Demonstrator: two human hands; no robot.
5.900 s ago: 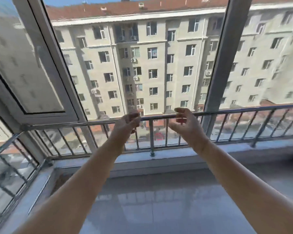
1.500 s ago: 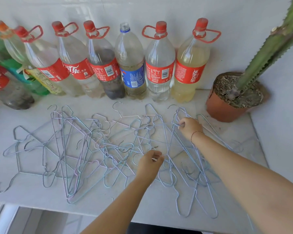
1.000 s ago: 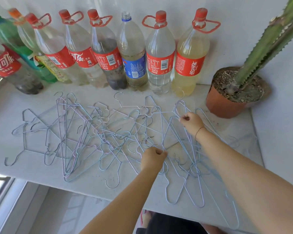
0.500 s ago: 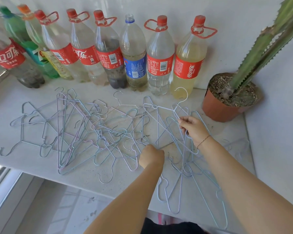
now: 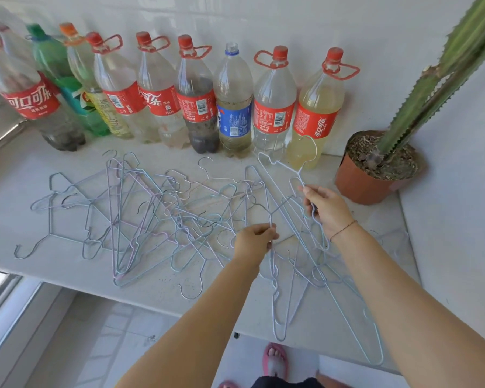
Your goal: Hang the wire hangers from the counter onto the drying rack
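Head view: the right hand [image 5: 328, 211] has its fingers curled round the neck of the lifted hanger [image 5: 300, 177]. The hook stands up and away from the grip, in front of the bottles [image 5: 275, 107]. One shoulder runs off to the grip's left, while the rest trails back toward the person under the wrist. The left hand [image 5: 255, 240], just beside and nearer the body, pinches a thin wire of a second hanger [image 5: 274, 303] between thumb and fingertips. That wire's long axis runs from beyond the pinch straight back past the forearm to the front edge of the counter [image 5: 20, 175]. I cannot tell whether the two held wires are crossed or linked. The pile of hangers [image 5: 151, 214] lies flat, mostly to the left of both grips, heavily interlocked. The cactus pot [image 5: 359, 186] sits close to the right of the right grip. The drying rack is not in view. Judgement: the lift should go upward and toward the body, hook leading; snagging on neighbours looks likely.
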